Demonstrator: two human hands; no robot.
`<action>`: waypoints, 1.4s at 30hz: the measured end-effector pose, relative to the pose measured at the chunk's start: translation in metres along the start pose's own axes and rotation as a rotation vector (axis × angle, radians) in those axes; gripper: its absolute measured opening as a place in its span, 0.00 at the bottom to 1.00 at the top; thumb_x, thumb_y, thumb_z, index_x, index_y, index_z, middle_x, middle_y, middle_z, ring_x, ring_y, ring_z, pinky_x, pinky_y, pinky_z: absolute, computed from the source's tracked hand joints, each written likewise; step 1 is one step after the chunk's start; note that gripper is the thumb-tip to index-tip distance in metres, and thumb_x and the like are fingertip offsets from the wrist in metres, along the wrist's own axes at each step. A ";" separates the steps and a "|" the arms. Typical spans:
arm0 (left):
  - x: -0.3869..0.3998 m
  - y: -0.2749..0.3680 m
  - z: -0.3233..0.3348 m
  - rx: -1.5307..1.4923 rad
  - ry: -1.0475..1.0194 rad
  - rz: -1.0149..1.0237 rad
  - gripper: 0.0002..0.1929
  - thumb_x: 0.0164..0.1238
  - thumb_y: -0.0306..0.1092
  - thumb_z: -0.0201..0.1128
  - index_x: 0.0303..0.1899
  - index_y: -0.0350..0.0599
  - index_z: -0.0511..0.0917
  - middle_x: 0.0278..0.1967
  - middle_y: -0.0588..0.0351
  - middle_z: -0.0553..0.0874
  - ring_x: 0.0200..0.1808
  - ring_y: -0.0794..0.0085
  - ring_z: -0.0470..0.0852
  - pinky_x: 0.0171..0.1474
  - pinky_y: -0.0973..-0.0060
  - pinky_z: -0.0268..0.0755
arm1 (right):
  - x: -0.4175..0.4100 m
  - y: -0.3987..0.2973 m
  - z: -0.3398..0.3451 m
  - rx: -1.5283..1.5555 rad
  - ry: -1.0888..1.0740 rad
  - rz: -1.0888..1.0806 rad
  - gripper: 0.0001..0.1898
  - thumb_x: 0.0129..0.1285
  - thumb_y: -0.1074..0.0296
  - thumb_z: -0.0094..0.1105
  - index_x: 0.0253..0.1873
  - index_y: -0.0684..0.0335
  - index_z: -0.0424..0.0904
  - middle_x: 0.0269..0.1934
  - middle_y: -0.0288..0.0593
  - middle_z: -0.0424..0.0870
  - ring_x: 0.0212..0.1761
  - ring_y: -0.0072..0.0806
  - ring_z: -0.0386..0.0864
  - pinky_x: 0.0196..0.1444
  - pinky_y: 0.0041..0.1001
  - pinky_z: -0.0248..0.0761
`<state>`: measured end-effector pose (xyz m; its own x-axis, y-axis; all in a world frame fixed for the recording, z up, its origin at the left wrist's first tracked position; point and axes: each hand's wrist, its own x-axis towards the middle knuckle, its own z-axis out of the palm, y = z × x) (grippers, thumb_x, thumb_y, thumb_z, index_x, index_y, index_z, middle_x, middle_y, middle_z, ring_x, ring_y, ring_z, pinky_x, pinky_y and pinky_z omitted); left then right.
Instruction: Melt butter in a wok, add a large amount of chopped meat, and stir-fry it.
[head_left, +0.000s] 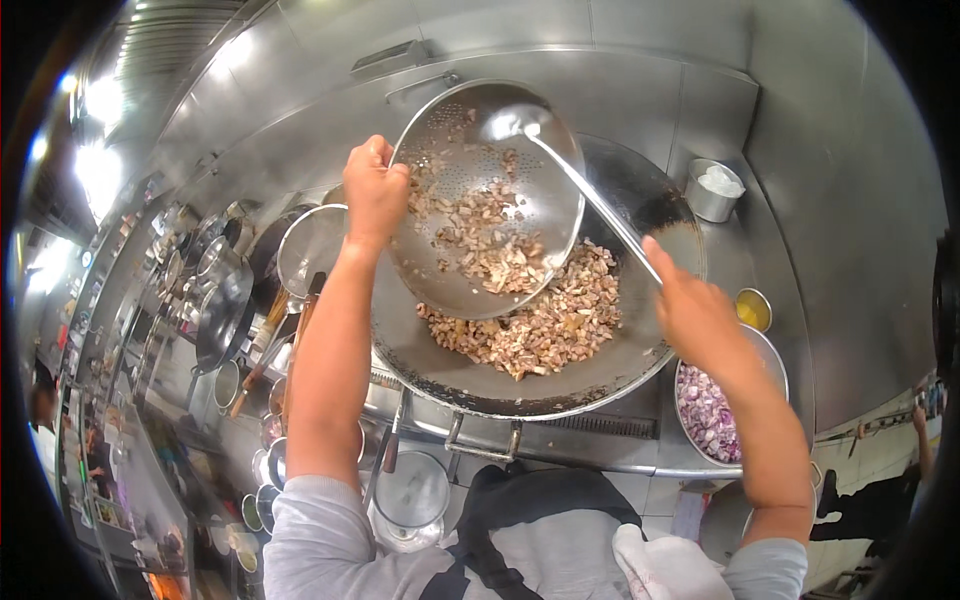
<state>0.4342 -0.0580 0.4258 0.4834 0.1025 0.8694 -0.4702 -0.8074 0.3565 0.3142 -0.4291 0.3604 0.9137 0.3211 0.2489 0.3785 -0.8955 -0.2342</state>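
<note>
My left hand (377, 191) grips the rim of a large perforated metal colander (450, 277), tilted over a wide wok (645, 330). Small chopped pieces, apparently meat or mushroom (487, 240), cling inside the colander, and a heap of the same pieces (555, 341) lies in the wok below its lower edge. The long metal handle of a ladle (596, 199) is in my right hand (697, 315). Its shiny round bowl (514, 124) is over the upper part of the colander's inside; whether it touches is unclear.
On the steel counter at right stand a metal pot with white contents (715, 191), a small cup of yellow liquid (752, 310) and a bowl of chopped red onion (705, 412). A mesh strainer (311, 247) and other pans are at left. People stand at both far edges.
</note>
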 end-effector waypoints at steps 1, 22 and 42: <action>0.002 -0.001 -0.004 -0.018 -0.015 -0.034 0.06 0.50 0.22 0.57 0.27 0.36 0.68 0.26 0.45 0.75 0.34 0.52 0.73 0.40 0.59 0.68 | 0.009 -0.001 0.013 -0.007 0.058 0.048 0.31 0.67 0.72 0.48 0.75 0.57 0.57 0.39 0.63 0.84 0.39 0.60 0.83 0.44 0.55 0.73; 0.018 -0.025 -0.020 0.012 0.129 -0.086 0.07 0.50 0.24 0.59 0.27 0.36 0.68 0.26 0.46 0.75 0.32 0.53 0.73 0.40 0.60 0.68 | 0.001 0.030 0.043 -0.132 -0.192 0.019 0.32 0.69 0.72 0.50 0.76 0.47 0.56 0.39 0.58 0.82 0.37 0.55 0.85 0.36 0.47 0.78; 0.034 -0.013 -0.023 -0.098 0.096 -0.119 0.09 0.50 0.21 0.56 0.25 0.41 0.63 0.23 0.63 0.63 0.28 0.78 0.61 0.32 0.76 0.59 | 0.033 -0.017 0.007 0.227 -0.090 -0.019 0.34 0.69 0.70 0.49 0.78 0.49 0.51 0.45 0.62 0.84 0.44 0.61 0.82 0.47 0.50 0.74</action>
<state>0.4396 -0.0306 0.4588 0.4696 0.2522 0.8461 -0.4860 -0.7263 0.4862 0.3393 -0.4007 0.3662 0.9120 0.3720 0.1731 0.4095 -0.8003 -0.4379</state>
